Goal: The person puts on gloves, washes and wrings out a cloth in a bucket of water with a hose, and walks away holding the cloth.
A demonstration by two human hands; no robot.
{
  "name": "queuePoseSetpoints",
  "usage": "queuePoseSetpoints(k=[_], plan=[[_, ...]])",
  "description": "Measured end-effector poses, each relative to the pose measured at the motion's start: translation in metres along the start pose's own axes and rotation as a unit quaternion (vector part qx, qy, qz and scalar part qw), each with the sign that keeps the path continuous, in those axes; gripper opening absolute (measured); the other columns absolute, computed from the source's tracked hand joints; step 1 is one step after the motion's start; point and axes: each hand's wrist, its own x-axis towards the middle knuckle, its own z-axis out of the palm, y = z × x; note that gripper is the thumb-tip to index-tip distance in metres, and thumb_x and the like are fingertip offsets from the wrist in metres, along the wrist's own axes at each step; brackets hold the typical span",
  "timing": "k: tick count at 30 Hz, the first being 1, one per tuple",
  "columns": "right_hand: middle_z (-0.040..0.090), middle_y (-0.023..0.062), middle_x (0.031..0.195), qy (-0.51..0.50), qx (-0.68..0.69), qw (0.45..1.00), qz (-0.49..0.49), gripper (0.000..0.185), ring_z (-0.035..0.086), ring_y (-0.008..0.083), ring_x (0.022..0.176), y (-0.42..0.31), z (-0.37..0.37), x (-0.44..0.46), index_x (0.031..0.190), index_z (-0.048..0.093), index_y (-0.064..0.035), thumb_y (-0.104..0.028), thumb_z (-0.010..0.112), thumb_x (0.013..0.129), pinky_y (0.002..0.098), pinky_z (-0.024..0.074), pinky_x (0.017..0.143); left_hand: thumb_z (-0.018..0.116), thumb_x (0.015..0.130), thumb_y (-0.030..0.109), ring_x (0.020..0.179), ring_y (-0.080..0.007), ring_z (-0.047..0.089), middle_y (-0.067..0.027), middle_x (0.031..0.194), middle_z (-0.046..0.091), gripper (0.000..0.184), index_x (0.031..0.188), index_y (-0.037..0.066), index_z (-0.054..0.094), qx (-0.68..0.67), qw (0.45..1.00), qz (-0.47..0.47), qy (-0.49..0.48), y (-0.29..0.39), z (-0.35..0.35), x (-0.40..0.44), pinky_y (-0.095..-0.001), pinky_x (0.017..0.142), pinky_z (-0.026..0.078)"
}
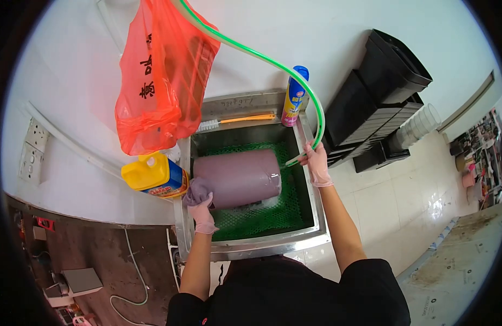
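A large mauve cylinder point(237, 176) lies on its side in a metal sink point(251, 247), on green mesh matting point(272, 217). My gloved left hand point(203, 213) is closed around a bunched grey-purple cloth point(197, 191) at the cylinder's left end. In my gloved right hand point(317, 163), near the sink's right rim, is a green hose point(272, 61). The hose's end points down at the right end of the cylinder. Whether water runs from it I cannot tell. Both hands wear thin clear gloves.
A red plastic bag point(164, 81) hangs at the back left. A yellow jug point(153, 175) stands left of the sink. On the back ledge are an orange-handled brush point(245, 118) and a blue spray can point(294, 98). Stacked black bins point(376, 98) stand at right.
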Motion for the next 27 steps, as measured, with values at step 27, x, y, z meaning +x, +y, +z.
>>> queuePoseSetpoints(k=[27], plan=[[0.058,0.0047,0.090,0.045,0.098,0.994,-0.021,0.017,0.062,0.0147,0.057,0.018,0.008,-0.025,0.108,0.046,-0.0046,-0.017,0.052,0.097,0.0240,0.0485,0.046,0.068,0.079,-0.002,0.108,-0.0216,0.056,-0.0086,0.118,0.058,0.046,0.122,0.001,0.053,-0.135,0.986,-0.093,-0.030,-0.018,-0.033,0.006,-0.0346,0.097,0.043]])
